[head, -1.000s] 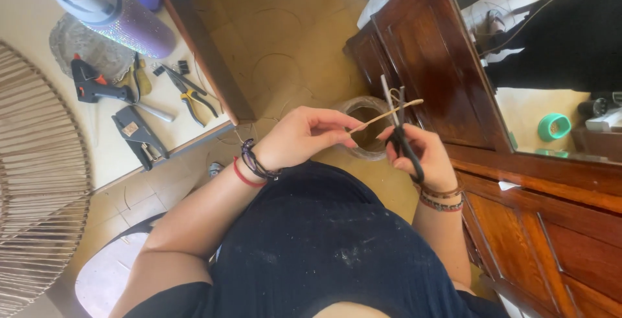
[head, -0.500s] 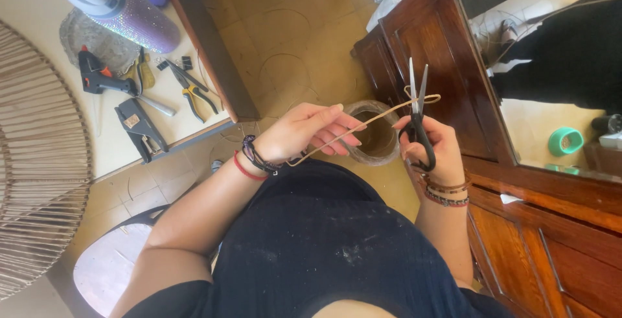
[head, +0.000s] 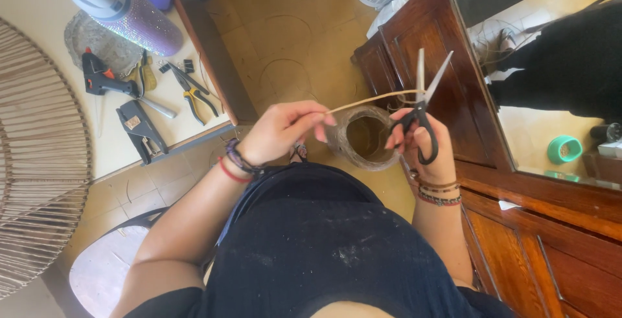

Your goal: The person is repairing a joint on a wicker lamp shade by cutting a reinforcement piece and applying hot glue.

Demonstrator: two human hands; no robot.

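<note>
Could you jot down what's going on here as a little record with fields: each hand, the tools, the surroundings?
Left hand: pinches one end of a thin pale cane strand
Right hand: holds black-handled scissors, blades open around the strand
Below the hands: round coil of pale fibre on the tiled floor
Left side: black glue gun and yellow-handled pliers on a cream table
Right side: dark wooden cabinet

I am sitting in a home room serving as a craft corner: a dark carved wooden dresser with a mirror (head: 518, 182) is standing at three o'clock, tan floor tiles (head: 291, 39) are stretching toward twelve, and pliers (head: 194, 94) and a black glue gun (head: 100, 79) are lying on a cream worktable (head: 39, 65) at ten.
</note>
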